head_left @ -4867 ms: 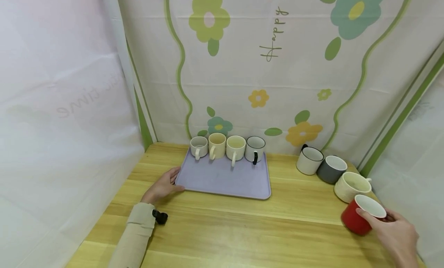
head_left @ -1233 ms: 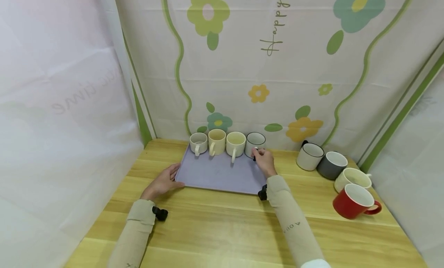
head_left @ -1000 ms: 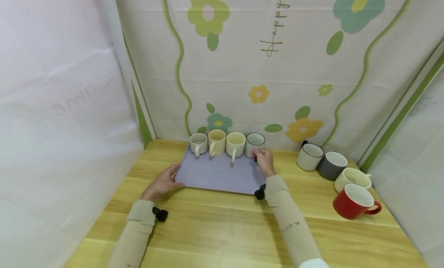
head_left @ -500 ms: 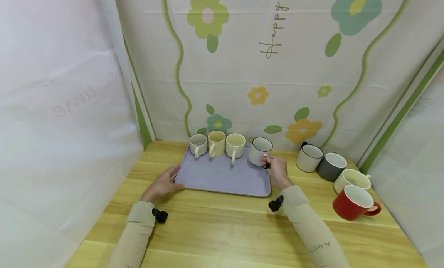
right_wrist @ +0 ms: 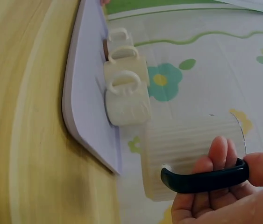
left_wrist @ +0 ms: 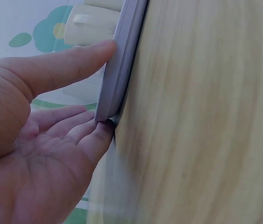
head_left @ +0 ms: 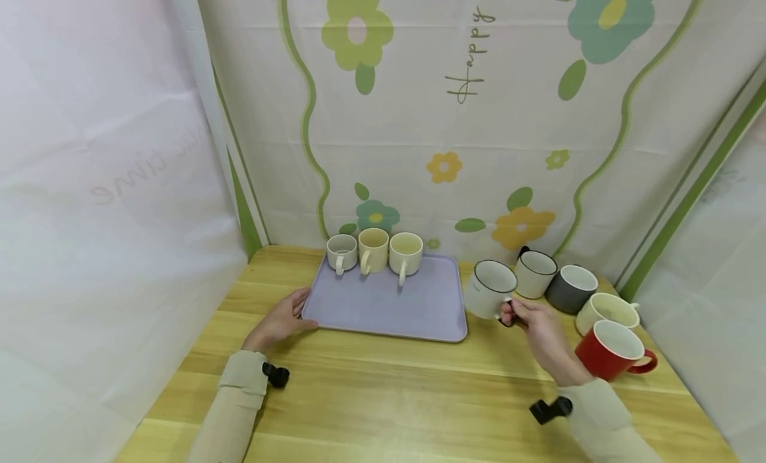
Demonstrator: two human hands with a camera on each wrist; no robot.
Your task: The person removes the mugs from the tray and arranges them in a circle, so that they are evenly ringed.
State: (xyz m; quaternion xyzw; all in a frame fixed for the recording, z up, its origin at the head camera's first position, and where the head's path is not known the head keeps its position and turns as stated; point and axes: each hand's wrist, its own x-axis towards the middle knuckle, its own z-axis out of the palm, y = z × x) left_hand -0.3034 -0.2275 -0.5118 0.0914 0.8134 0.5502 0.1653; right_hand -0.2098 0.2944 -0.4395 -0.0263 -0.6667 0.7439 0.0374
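My right hand (head_left: pixel 538 326) holds a white mug with a dark rim (head_left: pixel 489 290) by its black handle, just off the right side of the lilac tray (head_left: pixel 383 313). In the right wrist view its ribbed body (right_wrist: pixel 187 149) shows, with fingers through the black handle (right_wrist: pixel 206 181). At the tray's near left corner, my left hand (head_left: pixel 281 322) rests with extended thumb and fingers touching its rim, as the left wrist view shows on the tray edge (left_wrist: pixel 122 60). Three mugs line the tray's back: a small white mug (head_left: pixel 342 253), a cream mug (head_left: pixel 374 251) and a pale yellow mug (head_left: pixel 406 255).
Along the table's right side stand a white black-rimmed mug (head_left: pixel 534 277), a dark grey mug (head_left: pixel 570 293), a cream mug (head_left: pixel 601 313) and a red mug (head_left: pixel 601 356), partly behind my right wrist. Flower-printed cloth (head_left: pixel 389 130) walls the back and sides of the wooden table (head_left: pixel 371 396).
The red mug was released at the right. My right hand took the black-rimmed mug from the tray's back row and carried it right, past the tray's edge. My left hand stayed put.
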